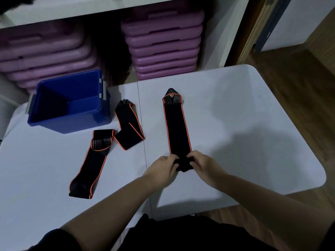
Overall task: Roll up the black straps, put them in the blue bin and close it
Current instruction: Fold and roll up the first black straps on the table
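Left hand point(164, 164) and right hand point(203, 164) each hold a grip, apparently pinched shut, on the near end of the black strap point(176, 127); its long axis runs straight away across the counter point(253, 124). Blue bin point(70, 122) stands open, far left.

Both hands point(164, 166) point(204, 164) pinch strap point(176, 124) near end (bin point(72, 113) open).

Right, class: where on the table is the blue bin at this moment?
In the head view the blue bin stands open at the table's far left, in front of the stacked purple boxes, with a folded black strap just to its right.
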